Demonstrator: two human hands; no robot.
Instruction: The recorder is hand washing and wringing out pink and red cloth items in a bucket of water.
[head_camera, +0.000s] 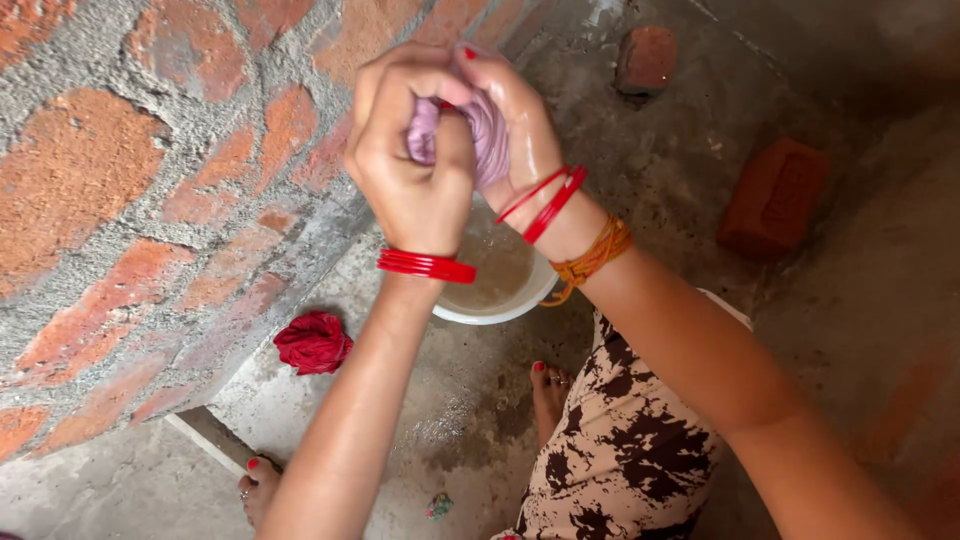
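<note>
Both hands are closed on one wet lilac cloth (487, 130), held raised in front of the camera. Left hand (412, 160) is curled into a fist around the near part of the cloth, thumb folded across it. Right hand (510, 120) wraps the far part, fingers bent over the top, so the bundle is pinched between the two palms with only a small patch of fabric showing. Neither hand is nearer than the other: both are in contact, and the short axis of the bundle runs roughly from one palm to the other.

Red bangles (427, 265) sit on the left wrist; red bangles and an orange thread band (595, 255) sit on the right wrist.

Directly below the hands, on the wet concrete floor (470, 400), stands a white basin (500, 300) holding cloudy water; the cloth is above its rim, not touching it. A crumpled red cloth (313, 342) lies on the floor beside the base of the brick wall (120, 200), left of the basin. Two loose bricks (775, 195) lie well apart from the basin, toward the far right.
</note>
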